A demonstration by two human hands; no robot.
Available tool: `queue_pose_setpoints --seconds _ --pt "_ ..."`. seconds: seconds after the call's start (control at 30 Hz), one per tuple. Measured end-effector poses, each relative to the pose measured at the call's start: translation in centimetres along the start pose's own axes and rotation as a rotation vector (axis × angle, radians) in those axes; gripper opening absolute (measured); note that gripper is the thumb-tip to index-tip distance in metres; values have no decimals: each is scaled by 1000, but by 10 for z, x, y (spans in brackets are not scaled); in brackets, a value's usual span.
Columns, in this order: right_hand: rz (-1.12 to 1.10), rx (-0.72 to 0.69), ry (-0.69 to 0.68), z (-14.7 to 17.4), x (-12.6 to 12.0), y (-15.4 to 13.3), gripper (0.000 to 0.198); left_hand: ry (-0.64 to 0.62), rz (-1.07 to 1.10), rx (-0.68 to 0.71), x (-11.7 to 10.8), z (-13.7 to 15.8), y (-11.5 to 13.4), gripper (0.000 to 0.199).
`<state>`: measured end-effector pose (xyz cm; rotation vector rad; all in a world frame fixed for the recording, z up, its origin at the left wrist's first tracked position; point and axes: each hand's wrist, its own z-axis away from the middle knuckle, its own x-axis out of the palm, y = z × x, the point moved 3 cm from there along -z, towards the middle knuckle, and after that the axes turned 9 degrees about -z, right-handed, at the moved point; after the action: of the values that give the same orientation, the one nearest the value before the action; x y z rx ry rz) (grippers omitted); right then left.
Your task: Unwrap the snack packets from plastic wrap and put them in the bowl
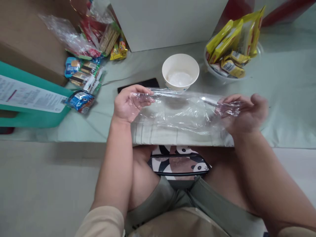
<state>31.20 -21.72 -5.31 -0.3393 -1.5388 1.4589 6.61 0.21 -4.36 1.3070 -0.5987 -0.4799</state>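
Observation:
A clear plastic bag (177,112) is stretched flat between my two hands, above the front part of the table. My left hand (130,102) grips its left end, with the film around the fingertips. At the opposite end my right hand (247,112) holds the crumpled film with its fingers, the thumb raised and slightly blurred. Just beyond the bag stands a white paper bowl (180,70) with something whitish at its bottom. A dark phone-like slab (138,84) lies behind my left hand, partly hidden by it.
A clear bowl (232,79) of yellow snack packets (227,42) stands at back right. Several wrapped snacks (86,74) lie at left by a brown box (27,36) and a green holder (41,118). A white panel (168,23) rises behind. A panda-print bag (180,164) sits between my legs.

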Motion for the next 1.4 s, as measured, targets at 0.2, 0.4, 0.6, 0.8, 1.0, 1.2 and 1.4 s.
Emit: queue_pose_setpoints --seconds 0.2,0.4,0.6,0.8,1.0,1.2,1.4 --pt "305 90 -45 3 -6 3 29 144 -177 -31 -2 -2 -6 35" --pt "413 -82 -50 2 -16 0 33 98 -224 31 2 3 -3 28" --pt "502 -398 43 1 -30 -13 28 -103 -92 0 1 8 5 40" --pt "194 -126 -380 15 4 2 35 -332 -64 -90 16 19 6 49" --pt "478 330 -770 41 62 34 36 -390 -53 -106 34 25 3 53" --pt "597 45 -548 37 57 26 22 -251 202 -172 27 17 -2 55" --pt "365 -151 -382 33 53 19 21 -431 271 -165 59 16 -17 75"
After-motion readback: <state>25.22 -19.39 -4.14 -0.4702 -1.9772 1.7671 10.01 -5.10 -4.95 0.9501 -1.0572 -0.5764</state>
